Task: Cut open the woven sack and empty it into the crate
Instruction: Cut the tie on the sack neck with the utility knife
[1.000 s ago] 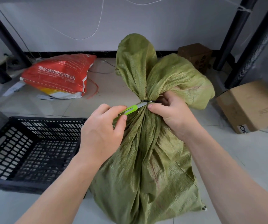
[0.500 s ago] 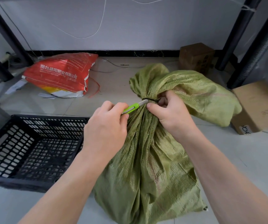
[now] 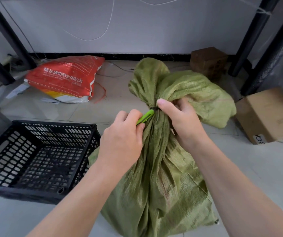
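Head camera is looking down past two bare forearms that are reaching in from the bottom edge toward a green woven sack (image 3: pixel 163 177), which is standing on the pale tiled floor (image 3: pixel 257 168) with its wide, creased body nearest the viewer. Just left of the sack, touching its lower side, a black slatted crate (image 3: pixel 40 151) is sitting on the floor, its inside showing only the perforated bottom. The left hand (image 3: pixel 122 142) is curling its fingers shut around a bright green cutter (image 3: pixel 145 117), whose tip is pointing up and right and meeting the dark tie (image 3: pixel 154 108) that is cinching the sack's neck; the blade itself is too small to make out. The right hand (image 3: pixel 180 120) is gripping the gathered neck from the right side, fingers wrapping the bunched cloth and the thumb lying across the top just above the tie. Beyond the hands, the loose top of the sack is flopping up and over to the right. Farther back on the left, a red printed bag (image 3: pixel 65 77) is lying on the floor, well apart from the sack. On the right, a cardboard box (image 3: pixel 265 115) is resting near the sack's flopped top, and a smaller brown box (image 3: pixel 207 60) is sitting against the wall's dark baseboard.
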Demonstrator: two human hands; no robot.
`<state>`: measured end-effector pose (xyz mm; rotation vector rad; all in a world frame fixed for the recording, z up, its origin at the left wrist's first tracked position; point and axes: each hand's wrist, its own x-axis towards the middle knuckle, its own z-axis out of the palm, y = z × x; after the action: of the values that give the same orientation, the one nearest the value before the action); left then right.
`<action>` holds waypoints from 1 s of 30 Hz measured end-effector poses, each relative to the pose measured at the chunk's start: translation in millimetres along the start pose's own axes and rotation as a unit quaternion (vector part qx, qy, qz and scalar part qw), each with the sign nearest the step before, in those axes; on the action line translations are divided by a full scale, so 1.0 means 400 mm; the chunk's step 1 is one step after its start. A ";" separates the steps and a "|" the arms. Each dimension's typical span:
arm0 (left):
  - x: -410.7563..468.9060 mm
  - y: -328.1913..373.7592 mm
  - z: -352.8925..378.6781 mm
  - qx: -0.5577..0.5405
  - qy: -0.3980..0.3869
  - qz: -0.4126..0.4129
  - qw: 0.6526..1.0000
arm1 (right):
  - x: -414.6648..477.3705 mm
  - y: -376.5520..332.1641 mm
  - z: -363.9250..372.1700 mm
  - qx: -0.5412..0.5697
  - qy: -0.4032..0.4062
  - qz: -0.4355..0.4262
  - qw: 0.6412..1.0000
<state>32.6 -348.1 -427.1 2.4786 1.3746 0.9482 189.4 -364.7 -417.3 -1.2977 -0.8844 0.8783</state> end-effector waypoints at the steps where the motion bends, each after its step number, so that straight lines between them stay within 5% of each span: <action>1: -0.003 0.002 0.002 0.000 -0.006 0.003 1.000 | 0.002 0.001 -0.001 0.012 0.008 0.008 1.000; 8: 0.005 0.002 -0.006 -0.094 -0.064 -0.052 0.992 | 0.023 0.026 0.011 0.066 0.082 0.063 0.993; 23: 0.005 -0.006 0.004 -0.102 -0.019 -0.024 0.994 | 0.022 0.063 0.036 -0.187 0.134 -0.067 0.971; 30: 0.024 -0.001 -0.001 -0.149 -0.052 -0.140 0.977 | 0.030 0.060 0.052 -0.260 0.141 -0.065 0.953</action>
<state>35.9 -340.2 -422.6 2.0224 1.3856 0.8739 174.4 -343.7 -439.5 -1.7438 -0.9927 0.3458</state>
